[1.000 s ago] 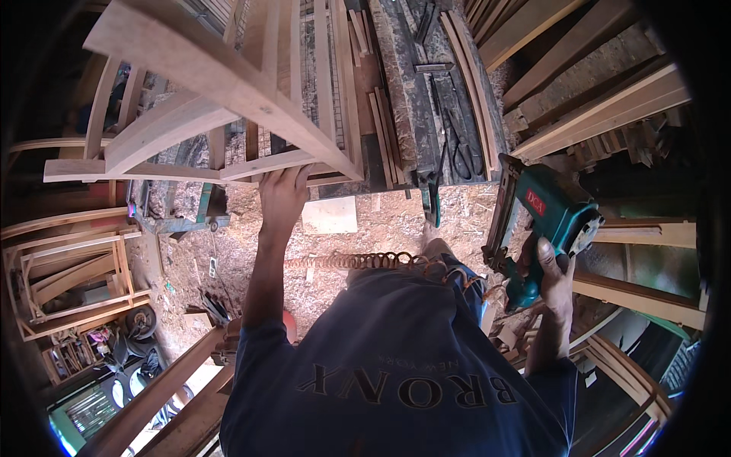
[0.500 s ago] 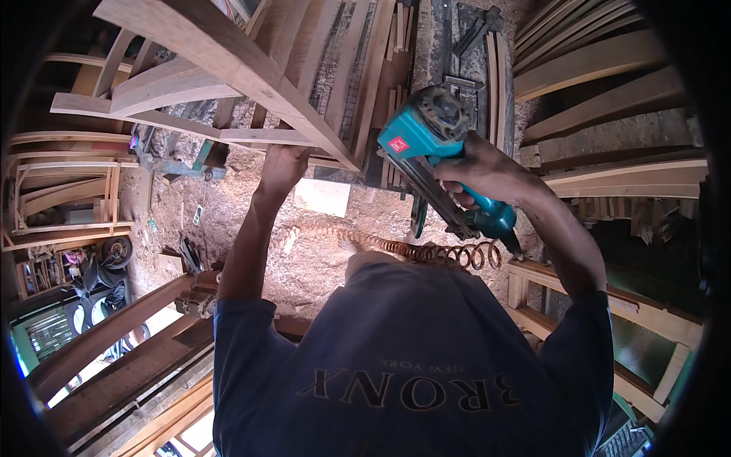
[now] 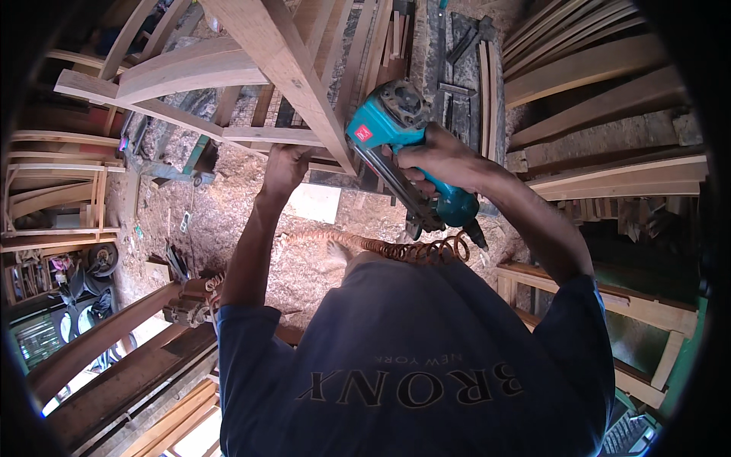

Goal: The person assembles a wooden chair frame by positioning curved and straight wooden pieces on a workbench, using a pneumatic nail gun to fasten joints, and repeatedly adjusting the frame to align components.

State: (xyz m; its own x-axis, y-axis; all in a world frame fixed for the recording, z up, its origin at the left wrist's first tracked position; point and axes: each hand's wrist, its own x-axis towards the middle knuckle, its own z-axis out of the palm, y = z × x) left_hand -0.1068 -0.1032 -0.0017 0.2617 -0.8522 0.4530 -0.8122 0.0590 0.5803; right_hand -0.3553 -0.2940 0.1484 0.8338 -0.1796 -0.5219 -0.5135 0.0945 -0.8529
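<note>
The teal pneumatic nail gun [image 3: 396, 126] sits nose-first against the slanted rail of the bare wooden chair frame [image 3: 285, 68], clenched in the right hand [image 3: 442, 160]. The left hand [image 3: 285, 167] grasps a crossbar; holding the nose square and the frame steady should help. A coiled orange air hose [image 3: 396, 247] trails over sawdust.

Nail gun [image 3: 403, 152] right of wooden frame [image 3: 282, 68], touching it; coiled hose [image 3: 381, 247] below; sawdust floor [image 3: 221, 221] beneath.
</note>
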